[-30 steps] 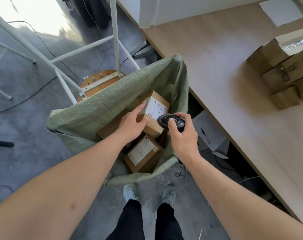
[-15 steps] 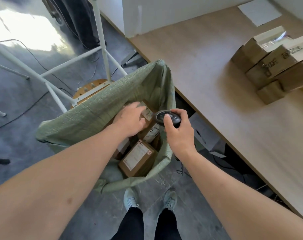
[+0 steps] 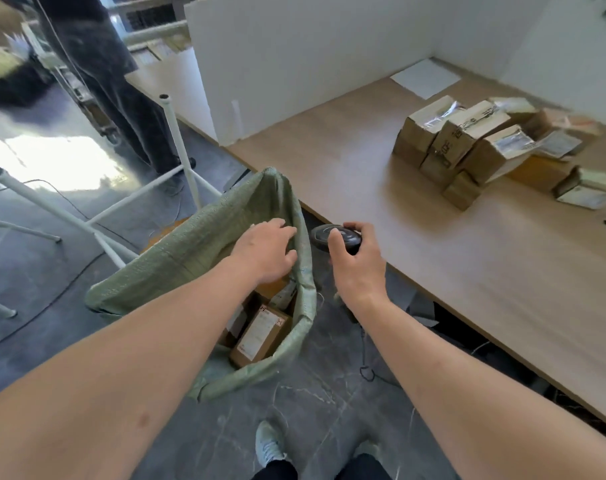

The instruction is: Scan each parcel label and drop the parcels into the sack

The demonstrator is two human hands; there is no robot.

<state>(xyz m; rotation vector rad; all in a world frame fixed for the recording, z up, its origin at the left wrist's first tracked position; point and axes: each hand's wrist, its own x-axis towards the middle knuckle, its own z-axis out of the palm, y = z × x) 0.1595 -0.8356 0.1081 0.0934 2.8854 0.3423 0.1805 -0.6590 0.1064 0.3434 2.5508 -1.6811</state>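
A green woven sack (image 3: pixel 190 251) stands open on the floor beside the table. Brown labelled parcels (image 3: pixel 260 336) lie inside it. My left hand (image 3: pixel 266 251) hovers over the sack's mouth, fingers relaxed and empty. My right hand (image 3: pixel 355 265) grips a black handheld scanner (image 3: pixel 336 236) just right of the sack, near the table's edge. A pile of brown cardboard parcels (image 3: pixel 467 147) sits on the wooden table (image 3: pixel 502 271) at the right.
A white metal frame (image 3: pixel 176 140) stands behind the sack. Another person's dark trouser legs (image 3: pixel 121 98) are at the far left. White partition walls (image 3: pixel 294 57) back the table. A white sheet (image 3: pixel 424 77) lies at its far end. Cables trail on the grey floor.
My left hand has let go of the labelled parcel, which now lies in the sack, and has risen above the sack's mouth. The view has tilted up toward the table.
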